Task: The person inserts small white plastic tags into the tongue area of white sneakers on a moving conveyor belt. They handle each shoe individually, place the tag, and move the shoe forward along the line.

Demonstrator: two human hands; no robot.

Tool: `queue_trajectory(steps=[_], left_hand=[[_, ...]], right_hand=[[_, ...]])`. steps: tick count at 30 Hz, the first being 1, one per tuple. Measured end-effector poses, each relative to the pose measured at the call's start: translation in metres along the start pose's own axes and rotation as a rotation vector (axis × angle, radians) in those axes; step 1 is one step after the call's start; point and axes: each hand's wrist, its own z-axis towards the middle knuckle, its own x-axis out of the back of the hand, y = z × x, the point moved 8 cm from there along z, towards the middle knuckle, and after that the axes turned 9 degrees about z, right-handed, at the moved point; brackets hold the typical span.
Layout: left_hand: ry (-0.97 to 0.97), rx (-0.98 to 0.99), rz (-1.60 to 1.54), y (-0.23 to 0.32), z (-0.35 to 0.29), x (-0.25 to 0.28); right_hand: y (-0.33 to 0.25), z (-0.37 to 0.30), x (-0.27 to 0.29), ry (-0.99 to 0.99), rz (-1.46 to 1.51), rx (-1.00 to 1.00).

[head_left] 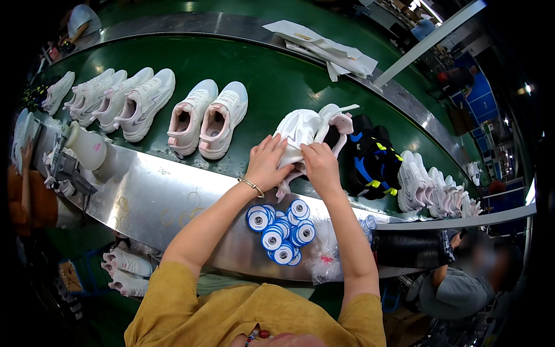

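Both my hands are at a white sneaker (298, 126) with pale pink lining, over the near edge of the green belt. My left hand (267, 164) lies along its left side, the fingers over the white upper and the thumb low, gripping it. With bent fingers my right hand (320, 166) pinches the sneaker's near edge. The second white sneaker (332, 119), its pink collar showing, lies against it on the right. A heap of round blue-and-white discs (283, 234) sits on the metal ledge between my forearms. What lies under my fingers is hidden.
A pair of sneakers (214, 118) stands left on the green belt (266, 75), with several more farther left. Black-and-blue shoes (370, 156) and a row of white sneakers (413, 182) are right. A clear plastic bag (325, 257) lies on the metal ledge (144, 191). Co-workers sit at both sides.
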Motion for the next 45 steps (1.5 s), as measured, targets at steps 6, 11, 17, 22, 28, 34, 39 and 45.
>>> queue_trajectory(steps=[6,11,17,22,28,34,39,45], left_hand=[[0.05,0.011,-0.031,0.0,-0.002,-0.001],[0.058,0.006,-0.019,-0.002,-0.005,-0.003],[0.067,-0.016,-0.018,0.004,-0.007,-0.005],[0.062,-0.057,0.014,0.017,-0.003,-0.014],[0.044,-0.014,-0.045,0.04,0.018,-0.013],[-0.071,0.203,-0.247,0.024,0.053,-0.006],[0.135,0.116,-0.039,0.068,0.074,0.008],[0.156,-0.057,-0.297,0.185,0.101,-0.011]], right_hand=[[-0.005,-0.004,-0.011,-0.156,-0.155,0.044],[-0.008,-0.011,-0.017,-0.199,-0.157,0.057],[-0.011,-0.016,-0.016,-0.216,-0.171,0.127],[-0.002,-0.021,-0.003,-0.226,-0.151,0.117],[0.027,-0.028,0.059,-0.056,0.074,0.02],[0.079,-0.06,0.104,0.004,0.0,-0.16],[0.082,-0.07,0.117,-0.179,0.109,-0.167],[0.167,-0.07,0.177,0.444,0.088,-0.483]])
